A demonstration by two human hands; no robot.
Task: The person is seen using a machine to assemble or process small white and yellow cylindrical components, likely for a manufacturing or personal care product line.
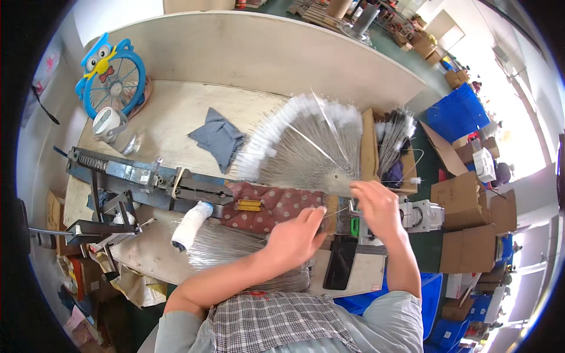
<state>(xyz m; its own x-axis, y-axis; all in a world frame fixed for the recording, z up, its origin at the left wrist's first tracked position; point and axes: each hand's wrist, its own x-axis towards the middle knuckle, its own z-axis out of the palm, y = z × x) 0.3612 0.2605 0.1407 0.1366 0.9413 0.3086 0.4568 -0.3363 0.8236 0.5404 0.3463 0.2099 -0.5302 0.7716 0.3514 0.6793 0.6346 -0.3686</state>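
Note:
My left hand (pixel 294 238) is pinched over the right end of a red polka-dot pad (pixel 276 206). A thin wire (pixel 337 212) runs from its fingertips toward a small metal machine (pixel 425 216) with a green part (pixel 355 227). Above that machine, my right hand (pixel 378 206) has its fingers closed together; what they hold, if anything, is too small to make out. Beyond both hands spreads a fan of thin wire brushes (pixel 300 141) with white bristle ends. Straight wires (pixel 226 247) lie in a bundle under my left forearm.
A long metal bench fixture (pixel 135 179) with a white-wrapped handle (pixel 192 226) stands at left. A blue fan (pixel 115 82), grey cloth (pixel 218 138), and black phone (pixel 340 263) rest on the table. A cardboard box (pixel 369 144) of brushes stands right; a board (pixel 247 50) borders the back.

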